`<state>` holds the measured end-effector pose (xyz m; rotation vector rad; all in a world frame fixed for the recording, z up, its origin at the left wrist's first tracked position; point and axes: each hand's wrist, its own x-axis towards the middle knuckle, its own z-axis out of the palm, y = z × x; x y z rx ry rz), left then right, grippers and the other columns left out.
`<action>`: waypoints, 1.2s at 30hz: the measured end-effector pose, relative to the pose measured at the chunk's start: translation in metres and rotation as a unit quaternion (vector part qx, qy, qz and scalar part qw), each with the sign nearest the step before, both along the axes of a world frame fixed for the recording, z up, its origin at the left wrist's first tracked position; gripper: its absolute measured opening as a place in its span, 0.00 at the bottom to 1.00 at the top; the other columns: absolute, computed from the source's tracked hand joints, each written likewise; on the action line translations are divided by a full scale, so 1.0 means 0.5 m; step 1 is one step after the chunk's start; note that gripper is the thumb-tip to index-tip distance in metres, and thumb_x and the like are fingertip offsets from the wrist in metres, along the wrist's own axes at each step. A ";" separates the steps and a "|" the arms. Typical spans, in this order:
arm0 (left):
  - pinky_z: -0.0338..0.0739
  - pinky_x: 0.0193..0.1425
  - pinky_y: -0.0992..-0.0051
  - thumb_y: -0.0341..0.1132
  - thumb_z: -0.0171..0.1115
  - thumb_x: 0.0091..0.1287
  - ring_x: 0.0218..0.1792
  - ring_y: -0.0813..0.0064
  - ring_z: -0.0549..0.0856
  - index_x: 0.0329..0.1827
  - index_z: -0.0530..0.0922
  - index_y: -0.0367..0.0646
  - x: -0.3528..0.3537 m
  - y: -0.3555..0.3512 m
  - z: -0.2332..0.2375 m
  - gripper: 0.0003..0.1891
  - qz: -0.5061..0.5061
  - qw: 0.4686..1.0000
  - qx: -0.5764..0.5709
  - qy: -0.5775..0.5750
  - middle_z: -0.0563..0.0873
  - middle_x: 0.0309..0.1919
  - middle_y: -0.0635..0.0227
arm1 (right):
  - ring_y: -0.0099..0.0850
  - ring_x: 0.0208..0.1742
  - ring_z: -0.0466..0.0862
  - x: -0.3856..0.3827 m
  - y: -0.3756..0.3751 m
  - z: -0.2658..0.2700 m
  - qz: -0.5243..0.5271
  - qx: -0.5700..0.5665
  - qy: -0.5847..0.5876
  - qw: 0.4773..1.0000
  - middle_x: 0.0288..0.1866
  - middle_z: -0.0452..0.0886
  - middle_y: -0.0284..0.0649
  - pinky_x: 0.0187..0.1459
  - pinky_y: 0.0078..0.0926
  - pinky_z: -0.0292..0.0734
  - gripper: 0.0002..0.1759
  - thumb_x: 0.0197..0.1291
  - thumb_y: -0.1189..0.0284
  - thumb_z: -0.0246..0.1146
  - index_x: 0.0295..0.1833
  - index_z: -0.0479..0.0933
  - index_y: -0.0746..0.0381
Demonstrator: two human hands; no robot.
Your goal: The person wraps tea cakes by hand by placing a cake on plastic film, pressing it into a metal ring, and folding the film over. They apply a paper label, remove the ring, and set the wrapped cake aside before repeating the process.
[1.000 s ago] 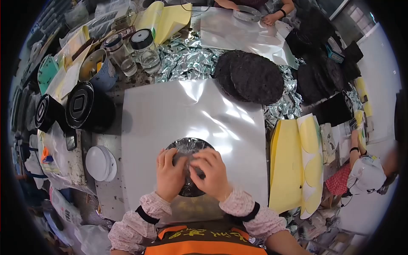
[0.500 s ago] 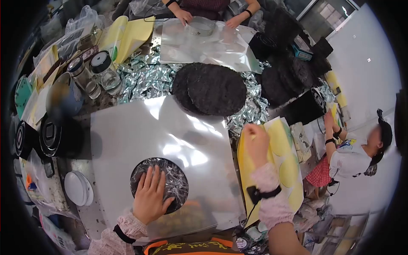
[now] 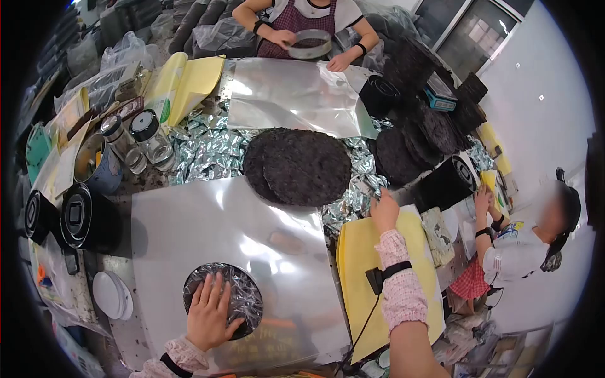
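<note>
My left hand lies flat, fingers spread, on a round dark disc covered with crinkled clear film. The disc rests on a large clear plastic sheet near the table's front edge. To the right, my right hand is stretched over the far end of a stack of yellow sheets. Its fingers are curled together at the edge of the silvery foil packets; whatever is between the fingertips is too small to make out. Dark, rough round cakes lie overlapping beyond the plastic sheet.
Black canisters, a white lid and glass bottles stand left. Another black canister lies at right, below stacked dark cakes. Opposite, a person holds a clear ring; another person works at right.
My view has tilted up, so the table appears lower. My right hand has moved forward to the foil packets. Circles no longer show on the yellow sheets. The person opposite has lifted the ring.
</note>
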<state>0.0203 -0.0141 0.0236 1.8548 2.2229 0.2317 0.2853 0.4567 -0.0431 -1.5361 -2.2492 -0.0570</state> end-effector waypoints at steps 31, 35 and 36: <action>0.51 0.81 0.48 0.53 0.65 0.67 0.81 0.42 0.54 0.76 0.66 0.36 0.014 -0.007 -0.027 0.40 0.030 0.997 0.064 -0.015 0.59 0.80 0.47 | 0.57 0.53 0.84 0.315 -0.237 0.067 -0.088 0.086 0.047 0.991 0.52 0.85 0.58 0.55 0.51 0.78 0.30 0.69 0.53 0.63 0.62 0.76 0.69; 0.51 0.81 0.47 0.49 0.68 0.65 0.81 0.42 0.52 0.76 0.65 0.32 0.020 -0.009 -0.018 0.42 0.032 0.997 0.065 -0.031 0.58 0.80 0.45 | 0.55 0.46 0.87 0.503 -0.225 0.038 -0.140 -0.051 -0.129 0.980 0.43 0.87 0.56 0.51 0.50 0.79 0.29 0.74 0.49 0.54 0.55 0.81 0.65; 0.51 0.81 0.47 0.49 0.68 0.65 0.81 0.42 0.52 0.76 0.65 0.31 0.022 -0.005 -0.015 0.42 0.033 0.997 0.067 -0.029 0.57 0.80 0.45 | 0.54 0.44 0.87 0.457 -0.263 0.081 -0.098 -0.085 -0.135 0.982 0.40 0.88 0.54 0.50 0.49 0.79 0.28 0.74 0.48 0.53 0.53 0.82 0.64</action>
